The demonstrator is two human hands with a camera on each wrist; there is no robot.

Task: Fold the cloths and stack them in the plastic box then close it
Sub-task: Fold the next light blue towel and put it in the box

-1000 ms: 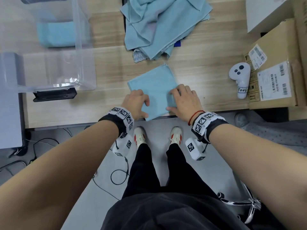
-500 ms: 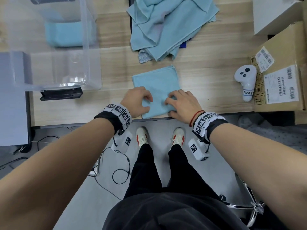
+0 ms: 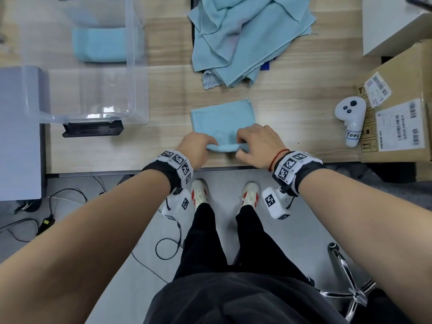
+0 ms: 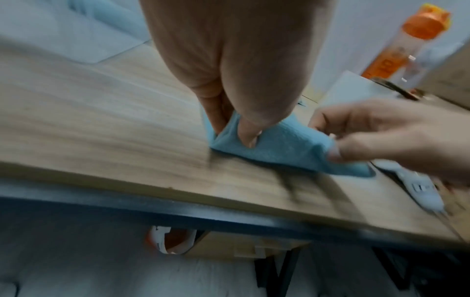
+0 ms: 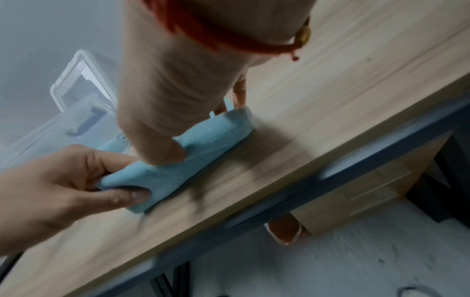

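A light blue cloth (image 3: 223, 120) lies half-folded on the wooden table near its front edge. My left hand (image 3: 198, 146) pinches the cloth's near left corner (image 4: 229, 136) between thumb and fingers. My right hand (image 3: 254, 142) pinches the near right corner (image 5: 223, 124), and the near edge is lifted off the table into a roll. The clear plastic box (image 3: 93, 66) stands open at the back left, with one folded blue cloth (image 3: 100, 44) inside. A heap of unfolded blue cloths (image 3: 245, 33) lies at the back centre.
A white controller (image 3: 350, 118) lies to the right of the cloth, beside a cardboard box (image 3: 402, 106). A black device (image 3: 92, 129) sits in front of the plastic box. A grey block (image 3: 21, 127) stands at the far left. An orange-capped bottle (image 4: 406, 40) stands further right.
Both hands went from lying on the cloth's near edge to pinching its near corners and lifting that edge up off the table.
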